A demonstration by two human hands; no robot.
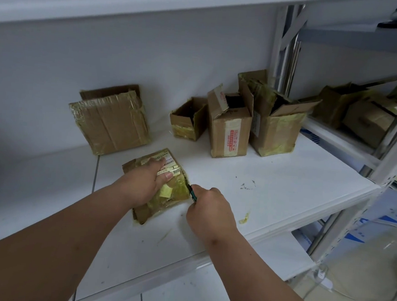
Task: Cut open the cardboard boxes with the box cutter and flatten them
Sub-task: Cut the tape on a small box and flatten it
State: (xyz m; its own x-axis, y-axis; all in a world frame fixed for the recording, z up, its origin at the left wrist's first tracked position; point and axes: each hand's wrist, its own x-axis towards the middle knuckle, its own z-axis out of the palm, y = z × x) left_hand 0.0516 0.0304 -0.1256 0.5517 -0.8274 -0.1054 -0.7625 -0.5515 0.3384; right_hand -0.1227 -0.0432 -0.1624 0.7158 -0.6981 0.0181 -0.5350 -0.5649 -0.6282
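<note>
Both bare forearms reached in from the lower edge toward a white shelf board [284, 180]. On it, the left hand [143, 184] lay flat with straight fingers pressing down on a small taped cardboard box [178, 191], which sat near the board's front, wrapped in yellowish tape and bearing a white shipping label [168, 162]. Just right of that box, the right hand [210, 207] was clenched around a green box cutter [193, 193], whose tip met the box's right edge; the blade itself was too small to make out, though it seemed to be in the seam. Farther back, a flattened taped box [110, 123] leaned against the wall. To its right stood a small open box [187, 121], a taller box with red-printed tape [229, 126] and a wider open box [276, 130], close together. More cardboard boxes [359, 114] sat on the neighbouring rack at right. A scrap of tape [244, 218] lay near the board's front edge.
</note>
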